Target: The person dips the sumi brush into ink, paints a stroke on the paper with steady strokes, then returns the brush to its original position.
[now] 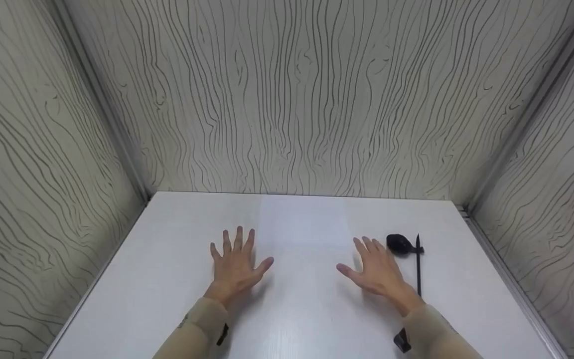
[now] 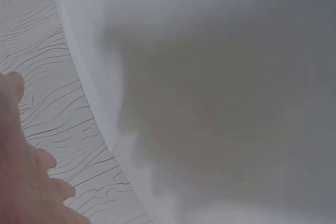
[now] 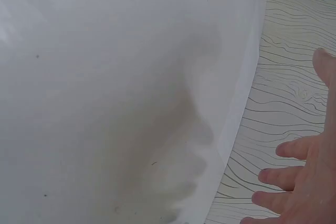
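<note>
Both bare hands are held palm down over the white table [image 1: 297, 309], with shadows on the surface below them. The left hand [image 1: 234, 269] has its fingers spread and thumb out, and holds nothing. In the left wrist view, part of the left hand [image 2: 26, 166] shows at the left edge. My right hand [image 1: 379, 269] is also empty, its fingers straight and thumb pointing inward. Nearest to it, on its right, lie a black oval-headed thing with a short stem [image 1: 399, 245] and a thin black pointed stick [image 1: 418, 267]. The stick crosses the stem; the right wrist hides its lower end.
A white sheet of paper [image 1: 303, 219] lies flat at the table's far middle, between and beyond the hands. Wood-grain patterned panels [image 1: 292, 99] stand at the back and on both sides of the table.
</note>
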### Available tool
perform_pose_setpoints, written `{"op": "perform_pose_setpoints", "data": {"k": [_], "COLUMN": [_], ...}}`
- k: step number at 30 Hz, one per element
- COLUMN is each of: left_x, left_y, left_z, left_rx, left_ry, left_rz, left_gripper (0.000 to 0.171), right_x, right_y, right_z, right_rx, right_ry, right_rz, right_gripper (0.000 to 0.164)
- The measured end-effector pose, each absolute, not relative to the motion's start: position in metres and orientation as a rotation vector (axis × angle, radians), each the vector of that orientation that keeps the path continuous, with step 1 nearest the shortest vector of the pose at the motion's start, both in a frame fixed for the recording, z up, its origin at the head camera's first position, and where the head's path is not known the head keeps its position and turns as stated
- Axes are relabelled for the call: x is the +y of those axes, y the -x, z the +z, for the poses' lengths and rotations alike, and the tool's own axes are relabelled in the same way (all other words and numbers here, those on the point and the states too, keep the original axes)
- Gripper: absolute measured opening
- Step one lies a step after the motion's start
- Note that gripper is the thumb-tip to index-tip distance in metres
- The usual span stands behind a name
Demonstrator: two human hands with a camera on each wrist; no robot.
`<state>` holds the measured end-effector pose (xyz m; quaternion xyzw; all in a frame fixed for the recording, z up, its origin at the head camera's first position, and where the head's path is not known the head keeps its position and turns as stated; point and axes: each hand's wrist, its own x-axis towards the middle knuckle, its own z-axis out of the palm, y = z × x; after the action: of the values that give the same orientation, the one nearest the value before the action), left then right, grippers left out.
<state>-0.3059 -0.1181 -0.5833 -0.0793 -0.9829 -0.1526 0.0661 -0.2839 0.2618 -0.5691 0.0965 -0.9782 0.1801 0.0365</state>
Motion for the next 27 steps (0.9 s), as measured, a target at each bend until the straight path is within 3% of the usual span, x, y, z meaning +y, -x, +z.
{"op": "perform_pose_setpoints", "data": {"k": [10, 27], "left_x": [-0.119, -0.111], "left_y": [0.303, 0.308], "left_z": [-0.573, -0.578], "left_rx": [-2.943, -2.933], "left_ry": [0.291, 0.358], "left_rz": [-0.516, -0.514], "left_gripper": [0.094, 0.077], "right_x": [0.255, 0.259], "right_y": [0.287, 0.306], "right_z": [-0.569, -0.563], "right_rx": [-3.042, -3.033], "right_ry": [-0.265, -0.144], "right_rz": [0.695, 0.861], "right_gripper": [0.097, 0.064]}}
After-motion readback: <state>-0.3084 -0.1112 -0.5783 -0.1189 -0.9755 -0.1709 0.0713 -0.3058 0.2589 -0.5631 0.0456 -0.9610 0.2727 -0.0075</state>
